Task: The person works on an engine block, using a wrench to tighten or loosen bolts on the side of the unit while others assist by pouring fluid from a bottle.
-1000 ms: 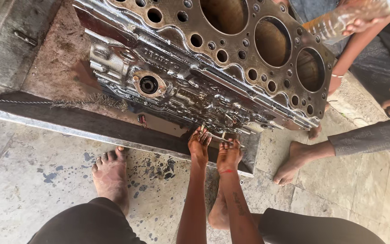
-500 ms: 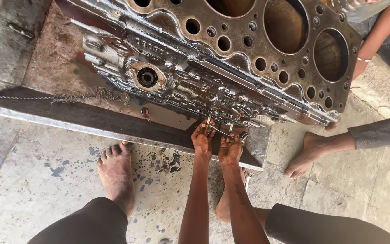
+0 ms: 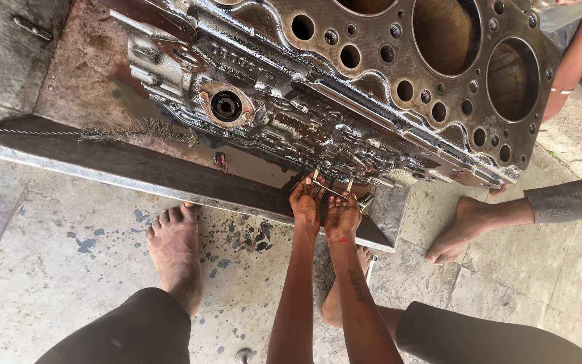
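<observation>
Down at the lower edge of a greasy engine block [image 3: 345, 101], a slim metal tool [image 3: 337, 193] lies between two bare hands, its long axis running roughly level from the left hand toward a small fitting on the right, close under the block's cluttered side face. The left hand [image 3: 306, 205] is closed around the tool's near end, fingers curled up against the casting; the right hand [image 3: 343, 217] sits just beside it, touching or nearly touching, its fingers bent over the tool's middle, though whether they clamp it or only steady it cannot be told from this angle. Both forearms reach straight up from the bottom of the frame, side by side, so the tool lies directly ahead of the hands and slightly above the knuckles, with the left hand a little farther forward and the right nearer the fitting end. The block rests tilted in a shallow, rust-stained metal tray [image 3: 170, 176], its row of large cylinder bores [image 3: 442, 30] facing the camera and a round port [image 3: 226, 106] showing on the side wall to the left of the hands. A frayed wire brush [image 3: 136, 130] lies along the tray's front lip. On the oil-spotted concrete floor [image 3: 48, 269] stands the person's bare left foot [image 3: 174, 251]. At right, another person's bare foot [image 3: 463, 229] and grey sleeve [image 3: 570, 197] edge in, well apart from the work.
</observation>
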